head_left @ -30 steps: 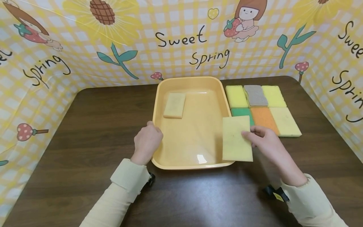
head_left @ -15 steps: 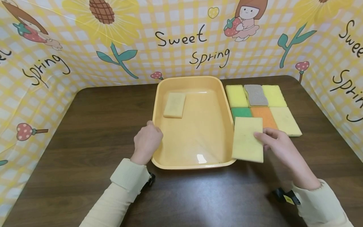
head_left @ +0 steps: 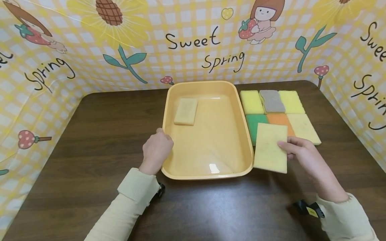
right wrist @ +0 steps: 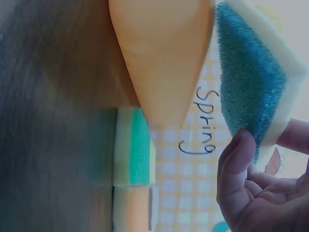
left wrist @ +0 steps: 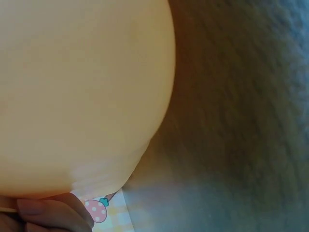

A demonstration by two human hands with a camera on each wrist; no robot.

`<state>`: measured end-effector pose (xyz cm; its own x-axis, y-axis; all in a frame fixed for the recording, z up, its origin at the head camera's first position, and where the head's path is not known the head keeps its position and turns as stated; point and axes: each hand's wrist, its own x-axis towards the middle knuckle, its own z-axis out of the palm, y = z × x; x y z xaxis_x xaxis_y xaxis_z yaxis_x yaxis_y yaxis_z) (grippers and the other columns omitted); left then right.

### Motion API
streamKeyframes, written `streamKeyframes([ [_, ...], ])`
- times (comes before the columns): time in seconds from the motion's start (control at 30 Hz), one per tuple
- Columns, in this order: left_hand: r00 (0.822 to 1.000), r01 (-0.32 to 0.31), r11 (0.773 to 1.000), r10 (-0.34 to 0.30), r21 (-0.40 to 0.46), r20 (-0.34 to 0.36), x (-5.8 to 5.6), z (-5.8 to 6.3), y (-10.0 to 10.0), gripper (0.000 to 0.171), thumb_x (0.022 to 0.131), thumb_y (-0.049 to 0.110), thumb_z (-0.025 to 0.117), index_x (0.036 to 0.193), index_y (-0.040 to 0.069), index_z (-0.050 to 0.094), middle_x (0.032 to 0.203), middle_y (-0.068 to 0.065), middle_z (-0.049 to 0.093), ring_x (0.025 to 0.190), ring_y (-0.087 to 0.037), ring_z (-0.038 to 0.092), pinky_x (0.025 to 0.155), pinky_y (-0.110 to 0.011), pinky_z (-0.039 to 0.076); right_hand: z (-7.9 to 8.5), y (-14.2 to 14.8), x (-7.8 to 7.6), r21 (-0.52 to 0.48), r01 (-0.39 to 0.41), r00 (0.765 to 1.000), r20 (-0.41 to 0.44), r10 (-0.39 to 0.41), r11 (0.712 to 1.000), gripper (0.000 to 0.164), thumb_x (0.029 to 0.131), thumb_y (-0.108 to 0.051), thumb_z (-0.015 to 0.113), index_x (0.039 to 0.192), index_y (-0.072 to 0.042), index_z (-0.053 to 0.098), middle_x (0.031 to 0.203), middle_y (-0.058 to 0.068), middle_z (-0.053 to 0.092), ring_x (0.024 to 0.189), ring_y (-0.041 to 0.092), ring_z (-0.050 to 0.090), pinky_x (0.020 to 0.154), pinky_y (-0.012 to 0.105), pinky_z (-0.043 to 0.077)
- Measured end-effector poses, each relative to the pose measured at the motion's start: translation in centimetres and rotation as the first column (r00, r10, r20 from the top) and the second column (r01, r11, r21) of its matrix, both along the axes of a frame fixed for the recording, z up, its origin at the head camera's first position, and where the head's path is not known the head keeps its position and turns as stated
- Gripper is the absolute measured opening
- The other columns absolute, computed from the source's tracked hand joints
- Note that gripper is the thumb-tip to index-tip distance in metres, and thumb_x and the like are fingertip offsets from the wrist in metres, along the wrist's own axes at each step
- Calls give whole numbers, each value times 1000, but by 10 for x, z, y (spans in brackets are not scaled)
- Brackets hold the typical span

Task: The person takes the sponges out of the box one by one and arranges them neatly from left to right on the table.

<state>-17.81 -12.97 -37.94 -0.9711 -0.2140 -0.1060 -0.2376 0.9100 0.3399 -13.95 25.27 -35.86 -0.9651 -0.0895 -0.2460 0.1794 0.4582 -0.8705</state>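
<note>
My right hand (head_left: 309,157) pinches a pale yellow sponge (head_left: 271,147) between thumb and fingers. In the right wrist view its underside is a blue-green scouring layer (right wrist: 248,72), tilted and raised off the table. In the head view the sponge overlaps the front of the green sponge (head_left: 254,125) and the orange sponge (head_left: 280,120). My left hand (head_left: 157,149) grips the left rim of the yellow plastic tray (head_left: 208,178); its fingertips (left wrist: 48,212) show at the tray's edge in the left wrist view. One pale yellow sponge (head_left: 185,111) lies in the tray's back left.
Right of the tray, sponges lie in two rows: a yellow sponge (head_left: 251,102), a grey-topped sponge (head_left: 272,101) and another yellow sponge (head_left: 291,102) behind, with a pale yellow sponge (head_left: 303,129) front right. A checked cloth (head_left: 187,20) encloses the dark wooden table (head_left: 90,150).
My right hand has carried the held sponge rightwards, from over the tray's right rim to beside it, uncovering more of the green sponge. My left hand and the tray have stayed still.
</note>
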Motion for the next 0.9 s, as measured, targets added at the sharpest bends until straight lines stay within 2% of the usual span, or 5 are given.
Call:
streamKeyframes([
  [0.2, 1000, 2, 1000, -2, -2, -12, 1, 0, 0, 31, 97, 22, 34, 99, -4, 51, 81, -25, 64, 72, -38, 65, 57, -48, 48, -1, 11, 0, 70, -27, 999, 25, 25, 997, 34, 99, -30, 46, 108, 2, 55, 76, -23, 60, 72, 0, 58, 72, 18, 45],
  [0.37, 1000, 1, 1000, -1, -1, -16, 1, -1, 0, 31, 97, 22, 34, 99, -3, 51, 82, -25, 64, 74, -38, 65, 60, -49, 49, -7, 15, 1, 95, -55, 996, 71, 48, 994, 46, 100, -29, 45, 119, 12, 50, 77, -22, 63, 71, 1, 62, 71, 17, 45],
  [0.73, 1000, 0, 1000, 0, -5, -5, 1, 1, 1, 30, 97, 22, 34, 99, -3, 51, 83, -24, 64, 74, -38, 65, 60, -49, 49, -19, 15, 3, 165, -126, 984, 144, 102, 978, 46, 99, -28, 47, 119, 13, 52, 83, -12, 62, 73, 3, 60, 72, 22, 47],
  [0.9, 1000, -2, 1000, 1, -9, -7, 1, 1, 1, 30, 97, 22, 34, 99, -3, 51, 82, -25, 64, 74, -38, 65, 61, -49, 49, -23, 16, 2, 190, -166, 976, 175, 133, 968, 41, 99, -25, 48, 114, 12, 54, 85, -6, 61, 75, 4, 57, 72, 24, 48],
])
